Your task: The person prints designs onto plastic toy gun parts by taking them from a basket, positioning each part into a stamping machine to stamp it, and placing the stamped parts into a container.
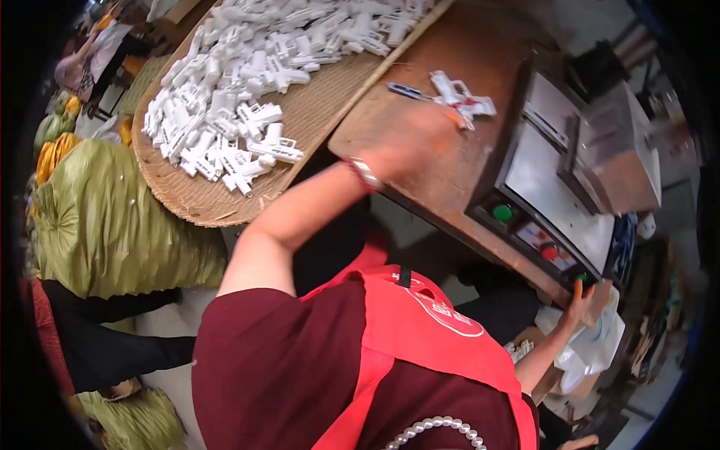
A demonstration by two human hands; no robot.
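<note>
My left hand [424, 142] is smeared by motion above the wooden table; an orange covering shows at a fingertip. It is next to a white plastic toy gun [463, 97] with red marks on it. Whether the fingers touch the toy gun, I cannot tell. Beside it lies a slim tool with a dark blue-grey handle [407, 91]. My right hand [576, 306] is at the front corner of a metal machine [551, 180], its orange-covered fingers stretched out by a green button [582, 277]. Nothing shows in that hand.
A big woven tray [176, 191] heaped with white toy guns [247, 90] overlaps the wooden table [427, 180]. Full green sacks [112, 217] stand at the left, near a person's dark-trousered leg [120, 356]. A white plastic bag [596, 341] is below my right hand.
</note>
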